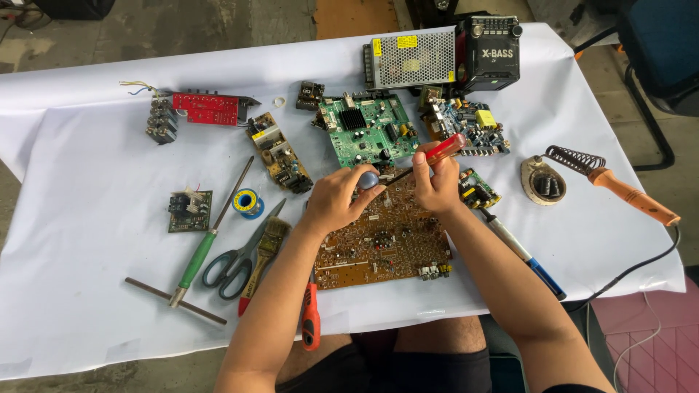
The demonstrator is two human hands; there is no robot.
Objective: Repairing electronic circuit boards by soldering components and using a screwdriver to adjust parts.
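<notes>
Nearest the camera, an orange-handled screwdriver [311, 325] lies at the front edge of the white-covered worktop [87, 240], just beside the left forearm. Above it rests a brown circuit board [382, 240], with both hands over its far edge. The left hand [336, 199] has its grip closed around a small blue-grey knob [368, 180]. The right hand [437, 182] has its grip closed on a red-handled tool [445, 149], tilted towards the left hand. A green circuit board [368, 129] lies just beyond them. Scissors [237, 258], a brush [266, 251] and a green-handled screwdriver [207, 240] lie left of the brown board; a soldering iron [633, 195] lies well to the right.
</notes>
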